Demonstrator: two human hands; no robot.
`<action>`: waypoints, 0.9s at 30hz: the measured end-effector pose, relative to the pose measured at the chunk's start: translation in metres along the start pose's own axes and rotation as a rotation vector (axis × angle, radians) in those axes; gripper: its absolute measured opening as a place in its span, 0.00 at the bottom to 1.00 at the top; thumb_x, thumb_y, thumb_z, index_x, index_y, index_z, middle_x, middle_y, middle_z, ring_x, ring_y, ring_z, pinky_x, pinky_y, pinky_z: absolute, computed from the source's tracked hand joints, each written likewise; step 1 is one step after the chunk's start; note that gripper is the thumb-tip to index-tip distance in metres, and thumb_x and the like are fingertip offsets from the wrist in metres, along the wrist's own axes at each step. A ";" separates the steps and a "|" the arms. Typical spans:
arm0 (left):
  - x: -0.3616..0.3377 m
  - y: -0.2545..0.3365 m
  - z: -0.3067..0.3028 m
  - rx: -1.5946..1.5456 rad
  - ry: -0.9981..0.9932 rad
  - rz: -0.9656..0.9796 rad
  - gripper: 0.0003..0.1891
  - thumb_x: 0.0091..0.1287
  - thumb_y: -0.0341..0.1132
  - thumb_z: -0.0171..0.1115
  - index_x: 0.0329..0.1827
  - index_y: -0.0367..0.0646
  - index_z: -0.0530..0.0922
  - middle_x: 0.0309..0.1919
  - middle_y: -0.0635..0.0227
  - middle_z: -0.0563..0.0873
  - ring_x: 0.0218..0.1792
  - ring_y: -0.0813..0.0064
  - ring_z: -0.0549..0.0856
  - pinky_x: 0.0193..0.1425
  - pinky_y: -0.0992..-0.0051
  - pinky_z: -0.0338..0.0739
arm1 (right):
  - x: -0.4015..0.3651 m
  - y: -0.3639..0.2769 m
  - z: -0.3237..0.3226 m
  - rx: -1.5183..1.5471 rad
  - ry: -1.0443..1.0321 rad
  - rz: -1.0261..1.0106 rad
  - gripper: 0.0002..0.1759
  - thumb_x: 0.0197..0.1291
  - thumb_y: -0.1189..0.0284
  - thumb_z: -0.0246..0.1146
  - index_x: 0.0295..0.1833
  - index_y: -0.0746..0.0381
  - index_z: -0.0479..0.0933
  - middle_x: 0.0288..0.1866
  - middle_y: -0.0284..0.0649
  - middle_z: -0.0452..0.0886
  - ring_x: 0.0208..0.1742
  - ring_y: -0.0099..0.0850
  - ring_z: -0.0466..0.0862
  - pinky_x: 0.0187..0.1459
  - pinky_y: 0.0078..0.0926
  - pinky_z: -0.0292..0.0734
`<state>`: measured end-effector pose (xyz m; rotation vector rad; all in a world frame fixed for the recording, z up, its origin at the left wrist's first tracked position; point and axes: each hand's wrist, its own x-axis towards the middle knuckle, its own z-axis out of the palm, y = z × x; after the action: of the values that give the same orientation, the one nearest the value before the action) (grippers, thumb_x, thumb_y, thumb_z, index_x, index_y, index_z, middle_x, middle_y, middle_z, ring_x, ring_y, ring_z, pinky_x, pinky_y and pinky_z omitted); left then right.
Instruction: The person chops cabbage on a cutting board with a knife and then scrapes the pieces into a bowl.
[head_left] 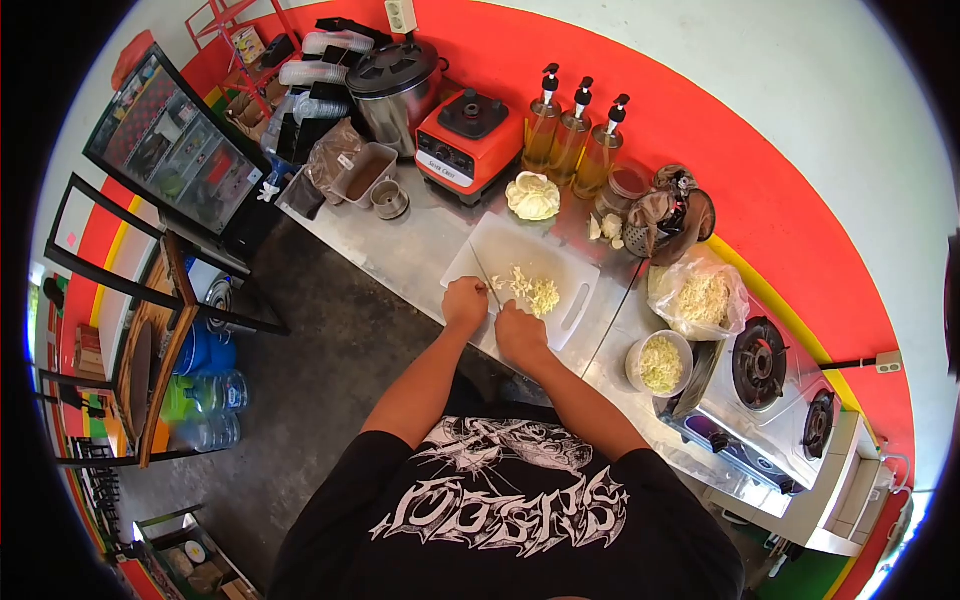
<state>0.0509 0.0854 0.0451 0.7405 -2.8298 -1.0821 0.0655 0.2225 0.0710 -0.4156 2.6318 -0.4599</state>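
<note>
A white cutting board point(575, 318) lies on the metal counter, with a heap of chopped pale cabbage point(541, 294) on it. My right hand point(522, 332) is closed around the handle end of a knife, whose thin blade point(481, 262) points away from me across the board. Left of the blade, my left hand point(466, 302) is closed at the board's near edge, its fingertips close to a few cabbage bits; whatever it grips is hidden. Beyond the board sits a pale cabbage piece point(533, 197). To the right stands a white tub point(660, 363) of chopped cabbage.
A red blender base point(467, 145), a large pot point(392, 100) and pump bottles of yellow liquid point(570, 140) line the wall. At right are a bag of pale shreds point(701, 298) and a gas stove point(775, 400). A small metal cup point(390, 200) stands left.
</note>
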 end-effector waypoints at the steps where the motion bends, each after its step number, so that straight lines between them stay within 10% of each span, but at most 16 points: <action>1: -0.002 0.000 0.000 0.008 -0.002 0.002 0.06 0.62 0.34 0.67 0.39 0.49 0.91 0.37 0.56 0.91 0.42 0.50 0.90 0.49 0.57 0.85 | -0.003 0.000 0.005 0.008 0.000 0.002 0.16 0.74 0.66 0.51 0.54 0.69 0.71 0.47 0.60 0.87 0.48 0.54 0.89 0.51 0.50 0.83; 27: 0.006 -0.002 -0.009 0.051 -0.073 0.010 0.06 0.62 0.38 0.67 0.37 0.50 0.90 0.38 0.57 0.91 0.42 0.50 0.90 0.49 0.56 0.85 | -0.001 -0.009 0.002 0.034 0.036 0.007 0.19 0.76 0.61 0.50 0.54 0.69 0.72 0.45 0.59 0.87 0.48 0.55 0.89 0.51 0.50 0.83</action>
<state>0.0476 0.0761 0.0496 0.7038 -2.9286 -1.0611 0.0694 0.2143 0.0727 -0.3903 2.6549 -0.5140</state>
